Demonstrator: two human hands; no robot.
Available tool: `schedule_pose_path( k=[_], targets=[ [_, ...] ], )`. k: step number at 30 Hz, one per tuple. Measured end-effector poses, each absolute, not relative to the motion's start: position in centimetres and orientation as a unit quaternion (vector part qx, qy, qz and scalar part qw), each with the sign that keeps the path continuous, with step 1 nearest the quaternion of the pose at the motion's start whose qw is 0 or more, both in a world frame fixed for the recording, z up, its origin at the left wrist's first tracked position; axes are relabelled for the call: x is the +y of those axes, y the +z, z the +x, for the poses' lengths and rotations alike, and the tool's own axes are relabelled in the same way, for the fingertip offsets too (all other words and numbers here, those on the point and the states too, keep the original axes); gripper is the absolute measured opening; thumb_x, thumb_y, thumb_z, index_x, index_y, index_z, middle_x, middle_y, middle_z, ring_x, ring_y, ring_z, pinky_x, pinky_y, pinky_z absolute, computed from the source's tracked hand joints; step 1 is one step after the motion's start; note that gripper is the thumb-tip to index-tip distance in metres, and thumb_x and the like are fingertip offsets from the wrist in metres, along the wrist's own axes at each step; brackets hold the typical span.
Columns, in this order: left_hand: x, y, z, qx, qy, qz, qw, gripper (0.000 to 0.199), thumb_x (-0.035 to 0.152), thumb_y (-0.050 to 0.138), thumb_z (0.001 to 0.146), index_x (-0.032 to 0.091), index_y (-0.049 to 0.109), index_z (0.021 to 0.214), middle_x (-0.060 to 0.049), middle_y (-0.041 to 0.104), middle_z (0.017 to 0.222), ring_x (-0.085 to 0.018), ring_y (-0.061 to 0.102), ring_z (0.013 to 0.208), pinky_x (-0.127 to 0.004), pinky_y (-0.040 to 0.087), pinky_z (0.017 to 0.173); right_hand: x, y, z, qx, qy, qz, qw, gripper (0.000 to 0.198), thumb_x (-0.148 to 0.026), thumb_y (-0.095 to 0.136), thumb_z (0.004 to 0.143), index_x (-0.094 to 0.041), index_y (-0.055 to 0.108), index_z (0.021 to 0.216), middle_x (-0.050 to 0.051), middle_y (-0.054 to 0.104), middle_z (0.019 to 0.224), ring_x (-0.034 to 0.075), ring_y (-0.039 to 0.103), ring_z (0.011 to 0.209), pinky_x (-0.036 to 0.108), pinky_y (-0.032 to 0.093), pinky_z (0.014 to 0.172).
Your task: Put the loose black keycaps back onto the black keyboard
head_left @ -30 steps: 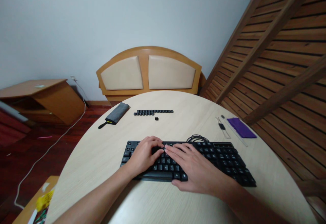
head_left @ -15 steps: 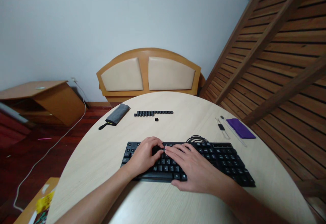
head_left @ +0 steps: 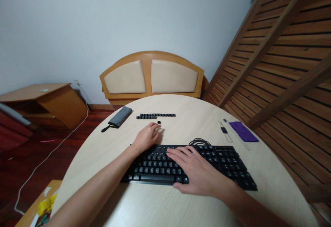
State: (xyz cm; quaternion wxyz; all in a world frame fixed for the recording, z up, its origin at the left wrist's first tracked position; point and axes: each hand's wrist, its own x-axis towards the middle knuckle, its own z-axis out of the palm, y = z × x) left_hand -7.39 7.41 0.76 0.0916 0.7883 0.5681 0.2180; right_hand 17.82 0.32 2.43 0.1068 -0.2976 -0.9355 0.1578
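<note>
My left hand (head_left: 147, 137) hovers above the table just beyond the keyboard's far left edge. Its fingers are loosely bent and apart from the thumb, with nothing visible between them. A single black keycap (head_left: 159, 122) lies right in front of its fingertips. Beyond that, several loose keycaps (head_left: 147, 116) are lined up in two rows. My right hand (head_left: 192, 166) rests open and palm down on the black keyboard (head_left: 157, 177), fingertips over its upper rows and thumb at the near edge. Bare switch posts show in the upper rows; the lower rows carry keycaps.
A grey pouch (head_left: 121, 116) lies at the table's left. On the right are a purple cloth (head_left: 243, 131), a thin stick-like tool (head_left: 238, 135) and a wire puller with a black middle (head_left: 224, 130). The coiled cable (head_left: 199, 141) sits behind the keyboard. A slatted wooden panel (head_left: 292, 54) stands at right.
My left hand has moved off the keyboard, forward towards the single keycap. The right hand stays on the keyboard in nearly the same pose.
</note>
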Motion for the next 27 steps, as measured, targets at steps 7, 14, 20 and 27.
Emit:
schedule_pose_path(
  k=[7, 14, 20, 27],
  targets=[
    [11.2, 0.3, -7.9, 0.573, 0.152, 0.805, 0.025, 0.038, 0.02, 0.048, 0.097, 0.021, 0.057, 0.135, -0.008, 0.056, 0.141, -0.025, 0.06, 0.12, -0.033, 0.049, 0.099, 0.3, 2.4, 17.9, -0.937, 0.157, -0.297, 0.098, 0.082, -0.048, 0.066, 0.078, -0.021, 0.039, 0.15, 0.009, 0.045, 0.153, 0.03, 0.04, 0.135, 0.05, 0.022, 0.116],
    [11.4, 0.5, -7.6, 0.576, 0.112, 0.809, 0.022, 0.03, 0.015, 0.05, 0.094, 0.024, 0.069, 0.116, -0.008, 0.069, 0.121, -0.025, 0.064, 0.112, -0.033, 0.051, 0.092, 0.4, 2.2, 17.8, -0.936, 0.159, -0.293, 0.11, 0.081, -0.052, 0.065, 0.079, -0.022, 0.039, 0.15, 0.008, 0.045, 0.153, 0.029, 0.04, 0.135, 0.047, 0.022, 0.116],
    [9.0, 1.6, -8.1, 0.615, 0.106, 0.781, 0.027, 0.026, 0.018, 0.054, 0.091, 0.023, 0.071, 0.109, -0.007, 0.075, 0.106, -0.024, 0.07, 0.095, -0.03, 0.052, 0.078, 0.2, 1.9, 17.8, -0.934, 0.145, -0.303, 0.12, 0.077, -0.05, 0.067, 0.078, -0.023, 0.043, 0.146, 0.007, 0.042, 0.154, 0.03, 0.04, 0.135, 0.048, 0.022, 0.117],
    [2.3, 2.3, -7.5, 0.608, 0.209, 0.76, 0.094, 0.019, 0.032, 0.056, 0.092, 0.024, 0.068, 0.106, -0.003, 0.074, 0.097, -0.022, 0.069, 0.089, -0.032, 0.051, 0.08, 0.0, 2.0, 17.7, -0.934, 0.121, -0.306, 0.135, 0.076, -0.045, 0.069, 0.075, -0.023, 0.046, 0.144, 0.008, 0.045, 0.152, 0.031, 0.042, 0.133, 0.049, 0.027, 0.114]
  ],
)
